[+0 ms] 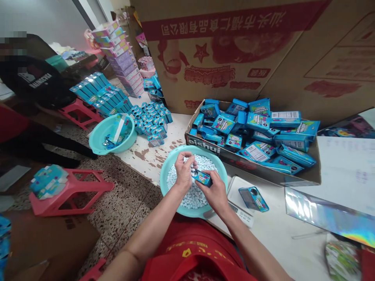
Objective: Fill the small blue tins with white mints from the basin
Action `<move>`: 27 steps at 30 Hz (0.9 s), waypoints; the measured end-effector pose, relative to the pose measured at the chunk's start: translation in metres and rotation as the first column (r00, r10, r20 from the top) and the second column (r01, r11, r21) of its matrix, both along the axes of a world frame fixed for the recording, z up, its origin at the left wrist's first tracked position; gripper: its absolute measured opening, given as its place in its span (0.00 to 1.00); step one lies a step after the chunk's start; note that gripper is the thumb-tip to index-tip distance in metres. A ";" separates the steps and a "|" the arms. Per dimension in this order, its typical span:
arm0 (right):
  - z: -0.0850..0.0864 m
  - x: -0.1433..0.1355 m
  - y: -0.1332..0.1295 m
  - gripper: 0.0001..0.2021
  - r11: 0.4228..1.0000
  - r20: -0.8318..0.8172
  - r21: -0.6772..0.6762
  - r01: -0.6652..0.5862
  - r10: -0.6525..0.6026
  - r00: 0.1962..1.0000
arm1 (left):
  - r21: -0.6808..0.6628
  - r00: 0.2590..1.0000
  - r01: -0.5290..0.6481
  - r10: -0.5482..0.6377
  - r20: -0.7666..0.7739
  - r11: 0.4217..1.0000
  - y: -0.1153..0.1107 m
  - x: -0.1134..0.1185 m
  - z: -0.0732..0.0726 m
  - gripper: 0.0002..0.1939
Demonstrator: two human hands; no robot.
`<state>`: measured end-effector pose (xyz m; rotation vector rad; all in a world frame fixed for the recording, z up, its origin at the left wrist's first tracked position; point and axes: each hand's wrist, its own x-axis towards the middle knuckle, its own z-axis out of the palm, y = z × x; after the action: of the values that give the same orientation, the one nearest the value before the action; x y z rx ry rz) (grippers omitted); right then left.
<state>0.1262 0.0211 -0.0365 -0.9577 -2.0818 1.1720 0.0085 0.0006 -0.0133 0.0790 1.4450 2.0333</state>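
Over a turquoise basin of small white candies, both of my hands are close together. My right hand is wrapped round a small blue candy box, which lies tilted with its open end toward the left. White pieces show at that end. My left hand is closed, its fingers curled right by the box opening with white candies at the fingertips; how many it holds is hidden. A similar blue box with a round hole rests on a white scale to the right.
A carton heaped with blue boxes stands behind the basin. Rows of small boxes and another turquoise basin are at the left. A large cardboard box rises behind. Red stools and a person in black are left.
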 end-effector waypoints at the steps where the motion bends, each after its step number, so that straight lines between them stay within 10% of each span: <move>1: -0.001 0.000 0.000 0.13 1.000 0.000 -0.005 0.004 -0.004 1.000 | 0.001 1.000 0.003 -0.003 0.012 1.000 0.000 0.000 0.000 0.15; 14: 0.004 0.010 0.003 0.16 0.993 -0.091 -0.110 0.033 -0.043 0.995 | 0.059 0.992 0.080 -0.085 0.096 0.995 0.002 -0.008 0.017 0.19; 21: -0.009 0.022 0.008 0.20 0.950 -0.124 -0.306 0.059 -0.101 0.987 | -0.320 0.979 0.197 -0.204 0.010 0.927 -0.017 -0.017 -0.047 0.15; 27: -0.019 0.009 0.005 0.19 0.927 -0.157 -0.374 0.033 -0.098 0.983 | -0.619 0.736 0.201 -0.534 -0.416 0.759 -0.052 -0.026 -0.090 0.12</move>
<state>0.1354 0.0264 -0.0554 -1.0411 -1.7105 1.5890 -0.0177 -0.0516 -0.1031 0.7561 2.1165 1.2279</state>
